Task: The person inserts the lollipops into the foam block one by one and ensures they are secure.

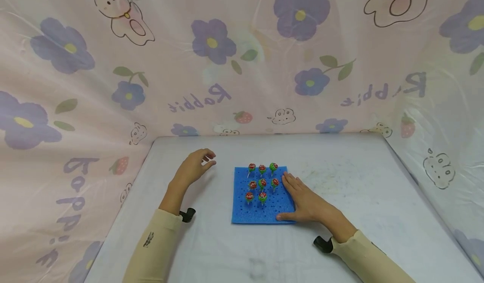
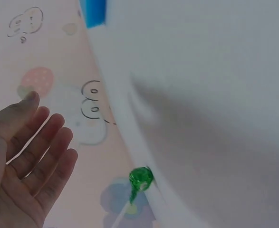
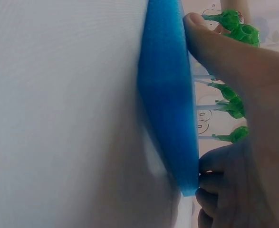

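A blue foam block (image 1: 245,216) dotted with small holes lies flat on the table. Several lollipops (image 1: 262,197) in red and green wrappers stand in it, sticks down, in rows. My right hand (image 1: 308,202) rests on the block's right side, thumb near the front corner and fingers along the far right edge. Left of the block, my left hand (image 1: 190,167) is raised over the table, its fingers loosely bent and holding nothing. In the left wrist view a single green-wrapped lollipop (image 2: 140,179) shows apart from that hand; I cannot tell what supports it.
The white table (image 1: 211,249) extends around the block. A patterned fabric curtain (image 1: 249,64) with flowers and rabbits rises behind the table and on both sides. Black fittings (image 1: 188,215) stick out at both sleeve cuffs.
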### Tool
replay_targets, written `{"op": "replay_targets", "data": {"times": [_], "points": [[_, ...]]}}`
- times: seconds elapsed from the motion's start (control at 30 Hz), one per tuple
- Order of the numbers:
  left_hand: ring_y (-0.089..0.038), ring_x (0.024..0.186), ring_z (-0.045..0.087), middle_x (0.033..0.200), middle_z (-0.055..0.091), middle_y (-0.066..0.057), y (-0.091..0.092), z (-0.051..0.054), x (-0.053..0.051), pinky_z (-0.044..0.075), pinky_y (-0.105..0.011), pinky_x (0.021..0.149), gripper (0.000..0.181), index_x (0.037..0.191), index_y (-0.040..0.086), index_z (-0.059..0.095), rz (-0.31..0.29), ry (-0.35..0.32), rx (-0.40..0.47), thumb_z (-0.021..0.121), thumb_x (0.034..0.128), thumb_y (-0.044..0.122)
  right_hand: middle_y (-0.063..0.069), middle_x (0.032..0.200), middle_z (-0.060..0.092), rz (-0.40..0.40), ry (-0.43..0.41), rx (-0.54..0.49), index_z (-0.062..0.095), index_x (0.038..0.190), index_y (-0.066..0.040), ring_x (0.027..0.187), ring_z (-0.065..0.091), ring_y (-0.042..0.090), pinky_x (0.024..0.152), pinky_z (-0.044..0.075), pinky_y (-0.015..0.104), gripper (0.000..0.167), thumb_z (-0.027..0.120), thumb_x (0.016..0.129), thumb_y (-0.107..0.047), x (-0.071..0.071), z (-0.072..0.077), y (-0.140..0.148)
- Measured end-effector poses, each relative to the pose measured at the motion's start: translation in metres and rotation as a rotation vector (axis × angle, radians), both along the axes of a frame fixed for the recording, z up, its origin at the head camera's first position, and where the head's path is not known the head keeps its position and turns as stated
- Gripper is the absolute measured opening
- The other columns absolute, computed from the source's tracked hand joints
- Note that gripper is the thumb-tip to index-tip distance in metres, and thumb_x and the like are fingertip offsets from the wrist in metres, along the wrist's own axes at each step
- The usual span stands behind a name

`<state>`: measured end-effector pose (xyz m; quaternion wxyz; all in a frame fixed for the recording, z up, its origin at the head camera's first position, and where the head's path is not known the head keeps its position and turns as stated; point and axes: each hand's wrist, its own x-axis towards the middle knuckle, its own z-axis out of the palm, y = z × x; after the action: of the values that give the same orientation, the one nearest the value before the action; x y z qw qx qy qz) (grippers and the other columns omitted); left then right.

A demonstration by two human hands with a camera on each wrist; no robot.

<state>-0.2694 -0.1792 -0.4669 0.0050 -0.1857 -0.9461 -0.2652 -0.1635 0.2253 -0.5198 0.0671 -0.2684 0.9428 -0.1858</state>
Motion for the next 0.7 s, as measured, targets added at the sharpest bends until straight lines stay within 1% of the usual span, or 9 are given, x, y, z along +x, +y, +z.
{"op": "replay_targets", "data": {"times": [0.17, 0.27, 0.47, 0.6, 0.7], "points": [[-0.035, 0.121, 0.067, 0.130, 0.072, -0.013, -0.010, -0.007, -0.013, 0.056, -0.055, 0.103, 0.032, 0.133, 0.006, 0.069, 0.036, -0.020, -0.022, 0.072, 0.1059, 0.024, 0.029, 0.175, 0.016, 0.002, -0.010, -0.006, 0.021, 0.166, 0.010, 0.161, 0.018, 0.049, 0.131, 0.020, 0.062, 0.131, 0.078, 0.084, -0.074, 0.000, 0.002, 0.000], [-0.036, 0.122, 0.066, 0.131, 0.071, -0.014, -0.014, -0.010, -0.019, 0.055, -0.056, 0.104, 0.032, 0.133, 0.006, 0.068, 0.052, -0.029, -0.027, 0.072, 0.1059, 0.022, 0.029, 0.175, 0.016, 0.006, -0.011, 0.000, 0.020, 0.166, 0.010, 0.161, 0.019, 0.049, 0.131, 0.020, 0.061, 0.131, 0.078, 0.084, -0.074, 0.001, 0.003, 0.000], [-0.042, 0.128, 0.061, 0.138, 0.065, -0.021, -0.019, -0.013, -0.029, 0.053, -0.057, 0.106, 0.036, 0.138, 0.003, 0.066, 0.075, -0.058, 0.005, 0.071, 0.1060, 0.019, 0.029, 0.175, 0.016, -0.002, -0.013, 0.002, 0.021, 0.166, 0.011, 0.161, 0.018, 0.049, 0.130, 0.021, 0.062, 0.132, 0.077, 0.084, -0.075, 0.002, 0.003, 0.001], [-0.044, 0.133, 0.056, 0.144, 0.059, -0.025, -0.022, -0.020, -0.037, 0.051, -0.057, 0.109, 0.038, 0.140, 0.002, 0.064, 0.101, -0.044, -0.013, 0.071, 0.1059, 0.017, 0.028, 0.176, 0.015, -0.005, -0.018, -0.001, 0.021, 0.166, 0.010, 0.162, 0.017, 0.049, 0.130, 0.021, 0.062, 0.132, 0.077, 0.084, -0.076, 0.001, 0.003, 0.002], [-0.045, 0.133, 0.055, 0.144, 0.058, -0.026, -0.026, -0.026, -0.041, 0.051, -0.057, 0.109, 0.038, 0.139, 0.000, 0.064, 0.126, -0.035, -0.027, 0.072, 0.1054, 0.015, 0.028, 0.176, 0.015, 0.000, -0.016, -0.003, 0.021, 0.166, 0.010, 0.162, 0.018, 0.049, 0.131, 0.020, 0.061, 0.132, 0.077, 0.083, -0.076, 0.000, 0.001, 0.001]]}}
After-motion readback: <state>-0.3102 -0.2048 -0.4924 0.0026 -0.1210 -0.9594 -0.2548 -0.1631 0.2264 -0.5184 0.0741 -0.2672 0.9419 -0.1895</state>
